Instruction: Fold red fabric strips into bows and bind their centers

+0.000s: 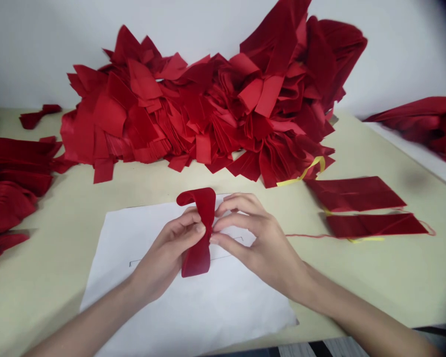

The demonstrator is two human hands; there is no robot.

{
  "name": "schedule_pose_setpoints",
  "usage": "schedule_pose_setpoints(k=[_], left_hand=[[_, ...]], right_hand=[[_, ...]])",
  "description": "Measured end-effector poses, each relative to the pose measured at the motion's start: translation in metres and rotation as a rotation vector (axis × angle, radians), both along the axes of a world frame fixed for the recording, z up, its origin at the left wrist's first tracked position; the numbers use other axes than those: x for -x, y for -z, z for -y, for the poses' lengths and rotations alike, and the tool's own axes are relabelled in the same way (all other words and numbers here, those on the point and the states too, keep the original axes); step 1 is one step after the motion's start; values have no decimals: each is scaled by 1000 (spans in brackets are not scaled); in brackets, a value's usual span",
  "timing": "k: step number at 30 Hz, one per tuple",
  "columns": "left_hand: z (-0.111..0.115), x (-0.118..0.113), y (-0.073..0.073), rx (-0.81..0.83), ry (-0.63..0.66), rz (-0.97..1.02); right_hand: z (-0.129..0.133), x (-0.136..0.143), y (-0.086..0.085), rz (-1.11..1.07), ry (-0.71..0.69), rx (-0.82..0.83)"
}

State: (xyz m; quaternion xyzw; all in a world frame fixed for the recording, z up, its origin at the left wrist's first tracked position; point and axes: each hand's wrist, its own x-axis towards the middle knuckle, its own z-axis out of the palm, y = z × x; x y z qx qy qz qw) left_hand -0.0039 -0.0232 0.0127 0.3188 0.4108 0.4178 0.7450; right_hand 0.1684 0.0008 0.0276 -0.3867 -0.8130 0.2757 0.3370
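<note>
A red velvet ribbon [207, 203], folded into a loop at each end, stands up above a white paper sheet [134, 317]. My left hand [171, 243] pinches it at the narrowed middle, with the thumb in front. From the other side, my right hand [250, 233] brings bent thumb and fingertips together at the ribbon's right edge. Any thread between those right fingertips is too small to make out. Thin drawn lines show on the paper beneath both hands.
A big heap of cut red ribbon strips [193, 109] spans the table's back. More red fabric lies in a left pile [11, 183] and on a white surface at right [427, 124]. Two flat red pieces [357, 193] with red cord and yellow ribbon lie right of the paper.
</note>
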Motion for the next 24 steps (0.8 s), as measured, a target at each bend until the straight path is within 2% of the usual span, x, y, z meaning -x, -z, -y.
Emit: schedule_pose_setpoints(k=[5,14,20,22,24], left_hand=[[-1,0,2,12,19,22],[1,3,6,105,130,224],[1,3,9,54,205,347],[2,2,8,60,258,374],[5,-1,7,74,358,400]], right_hand=[[-3,-2,-7,-40,-58,114],[-9,-7,-9,-190,-107,399],[-9,-4,-8,-404,-302,818],[-8,-4,-7,-405,-295,792],[-7,-5,-7,-363,-318,686]])
